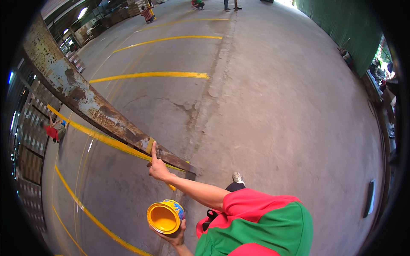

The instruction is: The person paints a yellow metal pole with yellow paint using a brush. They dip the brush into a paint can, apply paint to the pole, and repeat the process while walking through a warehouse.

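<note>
My left hand (177,239) holds an open paint can (178,209) from below; yellow paint coats its inside, and its outside is partly blue. Reaching out to a rusty, peeling steel post (92,102), my right hand (159,170) has its index finger stretched onto a yellowish band (150,145) on the post. The other fingers are curled. A dark end beside them and a yellow tip (172,187) below the wrist suggest a brush-like tool in that hand, mostly hidden.
Yellow lines (149,75) run across the concrete floor (277,106). A person in red (53,131) crouches at the left; others are far off. Stacked pallets (32,136) stand along the left side, a green wall (341,30) at the right. My shoe (238,177) is near the post's foot.
</note>
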### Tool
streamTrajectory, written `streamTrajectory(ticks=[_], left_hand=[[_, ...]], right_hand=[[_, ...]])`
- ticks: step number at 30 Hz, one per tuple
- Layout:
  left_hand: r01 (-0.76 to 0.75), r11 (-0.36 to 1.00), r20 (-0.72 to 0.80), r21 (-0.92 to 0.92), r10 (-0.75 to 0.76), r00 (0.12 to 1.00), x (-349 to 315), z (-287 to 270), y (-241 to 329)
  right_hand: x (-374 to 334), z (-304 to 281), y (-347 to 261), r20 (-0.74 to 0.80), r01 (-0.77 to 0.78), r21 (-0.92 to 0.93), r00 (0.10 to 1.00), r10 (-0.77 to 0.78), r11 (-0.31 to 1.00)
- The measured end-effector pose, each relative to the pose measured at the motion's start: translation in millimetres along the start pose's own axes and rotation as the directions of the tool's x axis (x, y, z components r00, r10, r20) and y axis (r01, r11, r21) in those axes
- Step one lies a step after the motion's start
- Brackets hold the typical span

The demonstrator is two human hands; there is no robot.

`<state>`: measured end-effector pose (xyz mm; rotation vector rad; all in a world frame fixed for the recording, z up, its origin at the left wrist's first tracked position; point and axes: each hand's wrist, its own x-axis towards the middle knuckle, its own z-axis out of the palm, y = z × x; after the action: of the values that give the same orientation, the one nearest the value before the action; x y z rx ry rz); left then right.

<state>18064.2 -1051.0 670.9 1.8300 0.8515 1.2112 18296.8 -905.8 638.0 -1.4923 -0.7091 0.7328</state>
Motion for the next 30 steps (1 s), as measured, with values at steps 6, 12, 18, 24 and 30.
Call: streamTrajectory(ticks=[6, 12, 18, 24, 30], left_hand=[[0.106, 0.992, -0.013, -0.062, -0.107, 0.994, 2, 34, 5], [0.038, 0.999, 0.036, 0.038, -0.039, 0.999, 34, 90, 18], [-0.041, 0.998, -0.012, 0.042, 0.041, 0.999, 64, 195, 14], [0.020, 0.999, -0.014, -0.027, -0.020, 1.000, 113, 307, 49], [0.024, 0.999, -0.025, 0.030, -0.024, 0.999, 158, 349, 58]], right_hand=[[3, -66, 8, 0.208, 0.163, -0.269, 0.972, -0.108, 0.949], [20, -115, 12, 0.192, 0.274, -0.249, 0.954, -0.230, 0.929], [93, -243, 29, 0.078, 0.164, -0.052, 0.984, -0.159, 0.985], [173, -409, 27, -0.127, 0.171, 0.144, 0.980, -0.154, 0.975], [215, -473, 16, -0.266, 0.005, 0.103, 0.964, 0.023, 0.995]])
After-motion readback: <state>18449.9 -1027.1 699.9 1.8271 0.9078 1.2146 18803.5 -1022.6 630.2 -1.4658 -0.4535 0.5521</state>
